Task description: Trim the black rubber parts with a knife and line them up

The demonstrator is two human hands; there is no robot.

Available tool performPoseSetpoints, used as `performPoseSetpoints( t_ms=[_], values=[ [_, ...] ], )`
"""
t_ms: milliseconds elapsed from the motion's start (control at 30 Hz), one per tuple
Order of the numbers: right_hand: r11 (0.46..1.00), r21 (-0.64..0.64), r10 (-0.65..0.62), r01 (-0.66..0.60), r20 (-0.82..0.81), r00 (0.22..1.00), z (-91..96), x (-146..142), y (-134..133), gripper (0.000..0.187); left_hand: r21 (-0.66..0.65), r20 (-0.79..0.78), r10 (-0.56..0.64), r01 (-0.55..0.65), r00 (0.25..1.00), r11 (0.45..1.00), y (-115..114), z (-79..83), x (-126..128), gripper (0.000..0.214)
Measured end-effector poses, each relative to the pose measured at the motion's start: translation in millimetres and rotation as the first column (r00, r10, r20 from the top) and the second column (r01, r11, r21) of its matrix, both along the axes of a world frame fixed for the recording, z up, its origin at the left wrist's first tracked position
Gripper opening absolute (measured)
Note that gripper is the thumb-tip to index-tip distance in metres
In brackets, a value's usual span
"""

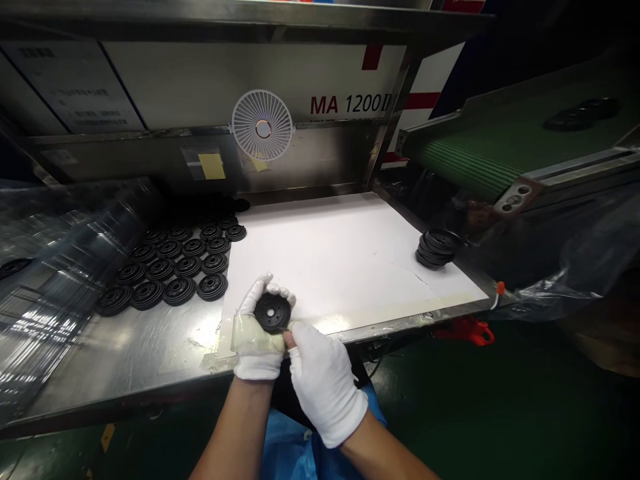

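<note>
1. A stainless steel table (140,353) fills the view ahead, its front edge running just beyond the hands.
2. A green belt conveyor (470,167) runs at 2 o'clock, beyond the table's right side.
3. A white sheet (340,253) covers the table from 12 to 3 o'clock.
4. Neat rows of matching black discs (170,273) lie on bare steel at 10 o'clock.
5. A leaning stack of discs (437,248) sits at 2 o'clock, on the sheet's far corner.
6. The gloved right hand (325,380) comes in from 5 o'clock, its fingertips pressed against the lower rim of the disc.
7. The left hand (257,350), gloved and wrapped in clear tape, curls around the disc from 7 o'clock.
8. A black ribbed disc (273,313) is pinched between both hands at the centre, held by its rim, face up, with its centre hole uncovered.
</note>
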State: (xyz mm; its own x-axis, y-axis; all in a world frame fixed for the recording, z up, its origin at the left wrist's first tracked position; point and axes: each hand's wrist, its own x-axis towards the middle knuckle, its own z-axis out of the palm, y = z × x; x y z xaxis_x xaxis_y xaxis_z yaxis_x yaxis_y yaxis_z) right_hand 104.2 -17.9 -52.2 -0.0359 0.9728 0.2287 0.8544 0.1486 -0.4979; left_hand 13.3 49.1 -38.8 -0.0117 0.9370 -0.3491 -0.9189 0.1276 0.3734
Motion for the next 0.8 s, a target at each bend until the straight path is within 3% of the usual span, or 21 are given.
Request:
performPoseSetpoints(
  t_ms=[100,267,433,567,733,800],
  values=[
    [1.000,0.004,0.013,-0.013,0.000,1.000,-0.3,-2.1,-1.1,0.018,0.030,-0.034,0.005,-0.004,0.999,1.000,-3.6,1.8,-2.2,0.020],
    [0.999,0.024,-0.028,0.028,0.004,1.000,-2.0,9.3,2.3,0.018,0.082,-0.048,-0.222,0.225,0.974,0.971,-9.5,-0.8,-8.0,0.033],
    [0.998,0.021,-0.051,0.051,-0.002,0.999,-1.4,6.1,0.8,0.018,0.029,0.012,-0.073,0.073,0.997,0.997,-2.7,-1.7,1.6,0.015],
    [1.000,0.016,-0.002,0.003,-0.017,1.000,-1.3,0.9,-1.7,0.020,0.051,-0.030,0.034,-0.033,0.999,0.998,-4.5,-2.0,4.0,0.022],
    [0.999,0.035,-0.013,0.013,-0.019,1.000,-4.2,9.2,0.6,0.019,0.083,-0.036,-0.179,0.181,0.983,0.980,-11.9,-6.5,-3.8,0.036],
    [0.999,0.033,-0.035,0.036,-0.015,0.999,-5.5,10.5,0.4,0.017,0.084,-0.004,-0.170,0.170,0.985,0.982,-11.0,-7.8,-3.9,0.031]
  ],
)
